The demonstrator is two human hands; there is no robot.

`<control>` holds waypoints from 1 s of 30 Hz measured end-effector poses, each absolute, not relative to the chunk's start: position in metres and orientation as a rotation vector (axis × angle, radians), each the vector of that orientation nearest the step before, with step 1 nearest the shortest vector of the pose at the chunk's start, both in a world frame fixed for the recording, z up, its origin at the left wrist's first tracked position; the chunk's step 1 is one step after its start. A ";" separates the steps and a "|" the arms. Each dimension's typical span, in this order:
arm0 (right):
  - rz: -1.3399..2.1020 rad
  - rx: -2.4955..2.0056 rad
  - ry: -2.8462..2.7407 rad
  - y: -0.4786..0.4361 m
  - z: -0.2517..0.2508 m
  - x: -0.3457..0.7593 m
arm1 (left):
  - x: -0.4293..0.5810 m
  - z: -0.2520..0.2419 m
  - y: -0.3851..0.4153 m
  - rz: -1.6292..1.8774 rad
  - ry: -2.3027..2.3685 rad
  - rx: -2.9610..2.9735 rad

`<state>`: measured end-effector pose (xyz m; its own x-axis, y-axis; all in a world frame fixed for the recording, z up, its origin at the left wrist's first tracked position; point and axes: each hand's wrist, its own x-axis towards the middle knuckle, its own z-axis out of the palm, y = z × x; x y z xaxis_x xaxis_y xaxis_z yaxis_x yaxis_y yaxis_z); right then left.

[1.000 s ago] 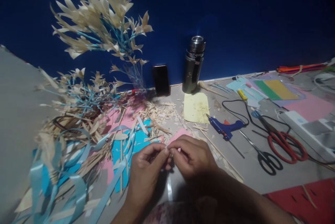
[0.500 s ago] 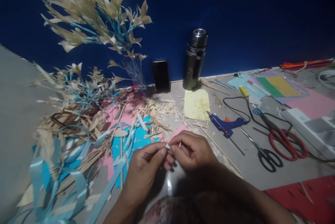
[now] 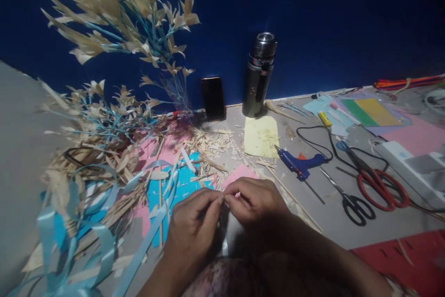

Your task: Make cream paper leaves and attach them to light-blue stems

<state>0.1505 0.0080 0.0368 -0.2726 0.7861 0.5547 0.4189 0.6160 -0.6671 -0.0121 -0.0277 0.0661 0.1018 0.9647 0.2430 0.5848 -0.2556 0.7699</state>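
My left hand (image 3: pixel 196 218) and my right hand (image 3: pixel 255 199) meet at the fingertips, low in the middle of the view. Both are closed in a pinch, thumb against forefinger. Whatever lies between the fingertips is too small and covered to make out. Below the hands a pale, shiny strip (image 3: pixel 225 247) shows; whether it joins what I pinch I cannot tell. Just beyond my fingers lies a piece of pink paper (image 3: pixel 239 174). Left of my left hand are a blue sheet (image 3: pixel 184 190) and a loose light-blue ribbon (image 3: pixel 149 236).
Flowers of dried husk (image 3: pixel 139 23) stand in a vase at the back left. A phone (image 3: pixel 213 98) leans by the wall near a thermos (image 3: pixel 259 77). To the right lie a blue glue gun (image 3: pixel 299 165), black-handled scissors (image 3: pixel 356 209), red-handled scissors (image 3: pixel 377 190) and a power strip (image 3: pixel 403 162).
My fingertips have drawn together, covering the small pale piece that showed between them before. The view has shifted slightly; the other things on the table stay put.
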 end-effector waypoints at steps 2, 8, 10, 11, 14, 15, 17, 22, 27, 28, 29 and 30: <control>0.466 -0.955 -1.921 0.008 0.039 0.151 | -0.011 0.066 -0.027 1.052 1.516 1.951; 0.391 -1.009 -1.893 0.006 0.039 0.150 | -0.007 0.066 -0.027 1.092 1.522 2.003; 0.372 -1.025 -1.886 0.006 0.040 0.149 | -0.006 0.065 -0.027 1.097 1.510 2.003; 0.367 -1.026 -1.877 0.006 0.040 0.149 | -0.006 0.065 -0.027 1.097 1.508 2.002; 0.389 -1.012 -1.853 0.005 0.040 0.149 | -0.006 0.064 -0.028 1.096 1.519 1.997; 0.405 -1.007 -1.857 0.005 0.039 0.150 | -0.006 0.063 -0.028 1.097 1.526 1.997; 0.421 -1.005 -1.878 0.005 0.038 0.151 | -0.006 0.062 -0.029 1.104 1.538 2.008; 0.318 -1.042 -1.951 0.003 0.032 0.150 | -0.004 0.062 -0.029 1.118 1.536 2.053; 0.217 -1.049 -1.935 0.004 0.029 0.148 | -0.001 0.062 -0.030 1.076 1.543 1.997; 0.219 -1.049 -1.924 0.004 0.029 0.148 | -0.001 0.062 -0.030 1.067 1.542 1.972; 0.227 -1.048 -1.913 0.004 0.030 0.147 | 0.000 0.062 -0.030 1.065 1.541 1.942; 0.241 -1.053 -1.902 0.004 0.030 0.147 | 0.000 0.062 -0.030 1.065 1.540 1.905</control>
<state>0.1468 0.0040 0.0302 -0.2120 0.7505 0.6259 0.5710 0.6149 -0.5439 -0.0002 -0.0304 0.0620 0.0707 0.9584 0.2766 0.5972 -0.2628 0.7578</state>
